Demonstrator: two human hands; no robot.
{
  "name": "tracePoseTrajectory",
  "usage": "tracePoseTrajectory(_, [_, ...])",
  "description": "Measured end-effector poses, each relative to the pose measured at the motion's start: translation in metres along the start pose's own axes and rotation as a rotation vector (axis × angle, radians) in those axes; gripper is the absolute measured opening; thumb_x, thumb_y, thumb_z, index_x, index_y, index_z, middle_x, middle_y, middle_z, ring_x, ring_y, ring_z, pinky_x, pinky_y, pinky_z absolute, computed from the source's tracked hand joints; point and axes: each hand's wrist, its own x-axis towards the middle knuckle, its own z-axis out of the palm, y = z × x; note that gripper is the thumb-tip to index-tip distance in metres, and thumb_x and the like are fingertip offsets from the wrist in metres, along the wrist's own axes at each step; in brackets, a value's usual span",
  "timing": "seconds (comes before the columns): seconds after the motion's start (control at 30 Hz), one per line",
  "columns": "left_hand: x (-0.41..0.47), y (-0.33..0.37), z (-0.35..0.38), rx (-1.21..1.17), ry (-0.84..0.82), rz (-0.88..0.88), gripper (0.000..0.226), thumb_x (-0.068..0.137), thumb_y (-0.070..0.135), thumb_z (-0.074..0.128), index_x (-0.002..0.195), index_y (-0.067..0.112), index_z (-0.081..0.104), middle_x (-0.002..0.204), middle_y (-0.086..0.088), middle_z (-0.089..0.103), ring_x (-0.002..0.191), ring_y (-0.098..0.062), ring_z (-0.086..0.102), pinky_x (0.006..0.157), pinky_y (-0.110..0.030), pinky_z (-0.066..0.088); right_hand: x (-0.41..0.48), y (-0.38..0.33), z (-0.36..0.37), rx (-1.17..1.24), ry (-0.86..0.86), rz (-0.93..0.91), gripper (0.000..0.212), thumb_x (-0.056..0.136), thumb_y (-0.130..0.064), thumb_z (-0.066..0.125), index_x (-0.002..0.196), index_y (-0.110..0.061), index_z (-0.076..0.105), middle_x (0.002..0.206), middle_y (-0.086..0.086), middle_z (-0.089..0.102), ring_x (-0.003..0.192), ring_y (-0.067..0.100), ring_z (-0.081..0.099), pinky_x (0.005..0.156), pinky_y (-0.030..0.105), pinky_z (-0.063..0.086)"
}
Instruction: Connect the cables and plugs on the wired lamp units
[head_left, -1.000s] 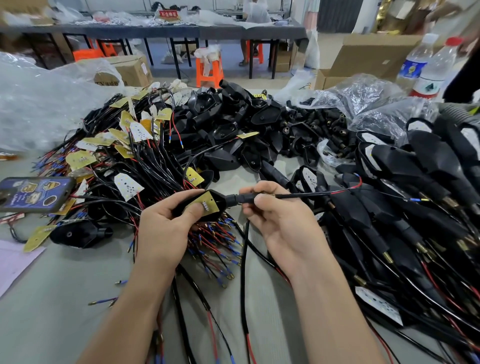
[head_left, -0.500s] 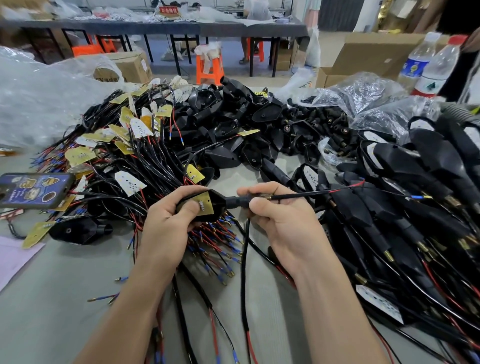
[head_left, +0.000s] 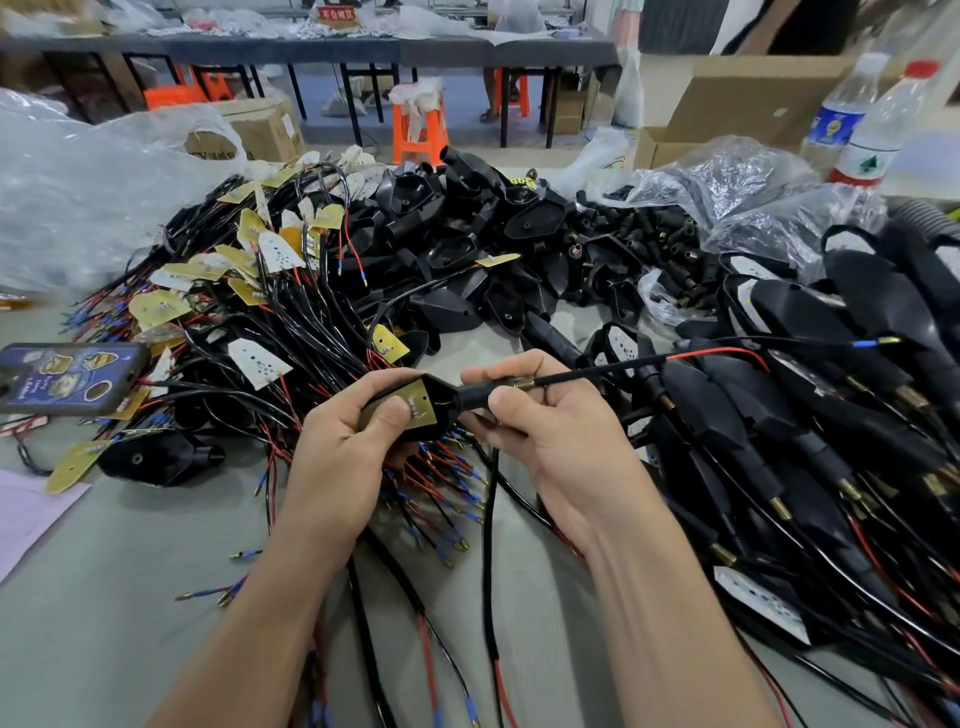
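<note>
Head view: one lamp unit (head_left: 415, 410) is held above the table (head_left: 104, 597) at centre. The left hand (head_left: 337, 457) has its fingers curled round the black shell, thumb on the yellow board. The right hand (head_left: 550, 441) pinches the black stem (head_left: 475, 397), from which one cable (head_left: 597, 371) runs right. The surrounding heaps of shells, boards and wires are too tangled to count. Two bottles (head_left: 878, 140) stand far right, labels blurred. One phone (head_left: 67, 376) lies at the left. One red sign (head_left: 338, 14) carries unreadable writing.
</note>
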Motion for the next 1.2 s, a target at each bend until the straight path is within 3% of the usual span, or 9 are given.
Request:
tracePoseTrajectory(0.27, [-0.002, -0.003, 0.0, -0.024, -0.043, -0.033, 0.029, 0.092, 0.027, 0.059, 0.109, 0.039, 0.079, 0.104, -0.001, 0.079, 0.098, -0.021, 0.074, 0.087, -0.042, 0.06, -0.004, 0.002, 0.0, -0.035, -0.041, -0.024, 0.022, 0.096, 0.016, 0.049, 0.096, 0.0, 0.064, 0.079, 0.01, 0.074, 0.077, 0.017, 0.074, 0.078, 0.037, 0.064])
tracePoseTrajectory(0.37, [-0.002, -0.002, 0.008, -0.004, 0.037, -0.016, 0.028, 0.09, 0.03, 0.062, 0.107, 0.044, 0.079, 0.101, 0.005, 0.08, 0.092, -0.014, 0.075, 0.081, -0.033, 0.063, -0.001, 0.003, 0.003, -0.103, 0.045, -0.083, 0.022, 0.095, 0.013, 0.053, 0.094, -0.003, 0.068, 0.078, 0.018, 0.068, 0.076, 0.028, 0.066, 0.083, 0.045, 0.063])
tracePoseTrajectory(0.47, [0.003, 0.003, 0.011, 0.067, 0.165, 0.097, 0.028, 0.086, 0.028, 0.072, 0.106, 0.049, 0.077, 0.101, 0.017, 0.079, 0.093, -0.002, 0.074, 0.08, -0.016, 0.057, 0.002, 0.0, 0.005, -0.105, 0.163, -0.157, 0.028, 0.093, 0.01, 0.056, 0.089, -0.014, 0.072, 0.08, 0.013, 0.072, 0.081, 0.029, 0.07, 0.078, 0.034, 0.061])
tracePoseTrajectory(0.53, [0.005, 0.003, 0.008, 0.092, 0.223, 0.146, 0.029, 0.084, 0.025, 0.08, 0.101, 0.048, 0.078, 0.099, 0.018, 0.079, 0.093, -0.002, 0.075, 0.082, -0.013, 0.056, 0.001, -0.003, 0.002, -0.085, 0.207, -0.183, 0.039, 0.093, 0.009, 0.056, 0.083, -0.023, 0.074, 0.082, 0.011, 0.073, 0.081, 0.029, 0.069, 0.08, 0.039, 0.059])
tracePoseTrajectory(0.63, [0.002, 0.0, 0.003, 0.124, 0.241, 0.125, 0.023, 0.079, 0.032, 0.083, 0.097, 0.046, 0.079, 0.093, 0.017, 0.079, 0.088, -0.003, 0.076, 0.078, -0.013, 0.057, -0.002, -0.004, 0.002, -0.066, 0.231, -0.178, 0.043, 0.093, 0.012, 0.054, 0.084, -0.025, 0.074, 0.086, 0.007, 0.076, 0.082, 0.025, 0.068, 0.088, 0.048, 0.059])
tracePoseTrajectory(0.77, [0.001, 0.001, 0.003, 0.053, 0.2, 0.004, 0.029, 0.089, 0.019, 0.079, 0.105, 0.042, 0.081, 0.097, 0.007, 0.081, 0.09, -0.013, 0.078, 0.079, -0.023, 0.06, -0.004, -0.004, 0.002, 0.011, 0.211, -0.102, 0.036, 0.093, 0.015, 0.05, 0.103, -0.015, 0.067, 0.093, 0.006, 0.078, 0.084, 0.019, 0.072, 0.076, 0.029, 0.06])
tracePoseTrajectory(0.9, [-0.001, 0.011, 0.004, -0.155, 0.004, -0.16, 0.042, 0.103, 0.005, 0.054, 0.096, 0.034, 0.085, 0.096, -0.007, 0.081, 0.081, -0.022, 0.079, 0.062, -0.025, 0.06, -0.005, -0.007, -0.001, 0.125, 0.179, -0.047, 0.034, 0.095, 0.015, 0.047, 0.111, -0.011, 0.063, 0.096, 0.007, 0.078, 0.087, 0.017, 0.073, 0.078, 0.027, 0.058])
tracePoseTrajectory(1.0, [-0.002, 0.015, 0.005, -0.209, -0.021, -0.156, 0.045, 0.102, 0.002, 0.054, 0.088, 0.03, 0.086, 0.091, -0.007, 0.081, 0.071, -0.021, 0.078, 0.056, -0.023, 0.058, -0.006, -0.006, 0.0, 0.158, 0.172, -0.036, 0.027, 0.098, 0.01, 0.049, 0.112, -0.01, 0.061, 0.099, 0.008, 0.078, 0.086, 0.014, 0.074, 0.079, 0.027, 0.059])
tracePoseTrajectory(1.2, [-0.004, 0.015, 0.008, -0.074, 0.072, -0.074, 0.043, 0.1, 0.002, 0.062, 0.087, 0.035, 0.085, 0.086, -0.006, 0.081, 0.068, -0.023, 0.078, 0.055, -0.024, 0.058, -0.005, -0.005, 0.002, 0.104, 0.17, -0.069, 0.023, 0.098, 0.007, 0.051, 0.098, -0.012, 0.064, 0.088, 0.001, 0.076, 0.081, 0.008, 0.072, 0.08, 0.024, 0.058])
